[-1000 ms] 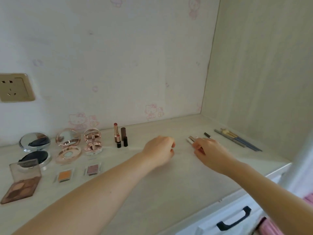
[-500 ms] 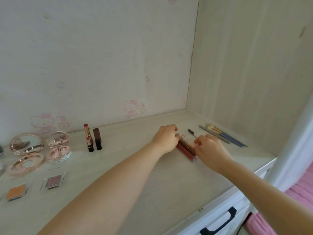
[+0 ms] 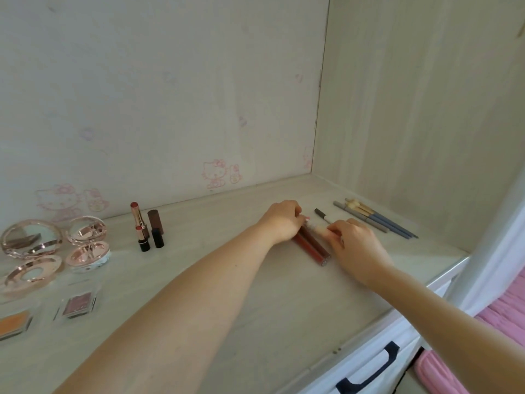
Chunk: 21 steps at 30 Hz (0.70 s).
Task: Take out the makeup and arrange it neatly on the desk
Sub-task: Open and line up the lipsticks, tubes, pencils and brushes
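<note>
Change: both hands staying on lip gloss tubes [image 3: 312, 245], barely shifting.
Left hand [image 3: 284, 221]: grip pinching tube caps.
Right hand [image 3: 355, 240]: grip curling onto caps, counter [image 3: 255, 294] underneath.

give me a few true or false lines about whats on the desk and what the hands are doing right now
1. Two reddish-brown lip gloss tubes lie side by side between the two hands. True.
2. The left hand is lifting a lipstick off the desk. False: it rests at the far ends of the tubes; the lipsticks stand apart, to the left.
3. The right hand is at the tubes' right side, fingers curled around a pale cap. True.
4. The blue-handled pencils and brushes stand upright in a cup. False: they lie flat on the desk near the right wall.
5. The round compacts at the left are all closed. False: they are open, with mirrors showing.
</note>
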### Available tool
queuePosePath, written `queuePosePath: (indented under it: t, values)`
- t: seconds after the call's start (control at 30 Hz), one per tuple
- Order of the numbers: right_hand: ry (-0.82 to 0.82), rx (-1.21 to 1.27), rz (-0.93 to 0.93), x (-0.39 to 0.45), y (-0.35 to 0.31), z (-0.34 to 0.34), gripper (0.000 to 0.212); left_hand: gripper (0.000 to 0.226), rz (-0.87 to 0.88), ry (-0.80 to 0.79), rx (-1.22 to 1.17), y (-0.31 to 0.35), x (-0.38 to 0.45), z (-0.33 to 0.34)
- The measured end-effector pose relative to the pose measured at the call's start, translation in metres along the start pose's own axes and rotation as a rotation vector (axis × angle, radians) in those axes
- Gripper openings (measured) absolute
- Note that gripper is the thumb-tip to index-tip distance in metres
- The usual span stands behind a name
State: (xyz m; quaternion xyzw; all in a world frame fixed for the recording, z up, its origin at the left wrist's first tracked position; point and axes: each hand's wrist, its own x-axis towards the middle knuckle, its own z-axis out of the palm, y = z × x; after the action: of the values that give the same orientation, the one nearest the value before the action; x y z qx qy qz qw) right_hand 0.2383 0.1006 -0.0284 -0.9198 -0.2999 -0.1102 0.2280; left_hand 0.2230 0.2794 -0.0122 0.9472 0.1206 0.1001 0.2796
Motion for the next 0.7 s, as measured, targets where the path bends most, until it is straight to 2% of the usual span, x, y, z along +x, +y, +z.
queuePosePath:
  t: [0.2,0.4,0.5,0.57,0.7]
  values:
    - [0.165,0.042,-0.059,-0.002,-0.005,-0.003,0.028,0.033,-0.025,0.141,-0.309,0.007,-0.010,-0.005]
    - [0.283,0.327,0.013,-0.006,-0.032,-0.008,0.021,0.036,-0.176,0.344,-0.922,0.015,-0.031,-0.021]
    - [0.296,0.538,0.099,-0.014,-0.054,-0.014,0.016,0.040,-0.259,0.357,-1.234,0.015,-0.049,-0.036]
    - [0.301,0.591,0.071,-0.021,-0.070,-0.015,0.012,0.042,-0.300,0.344,-1.400,0.011,-0.060,-0.048]
    - [0.298,0.657,0.017,-0.033,-0.099,-0.011,0.012,0.037,-0.292,0.281,-1.494,-0.003,-0.086,-0.068]
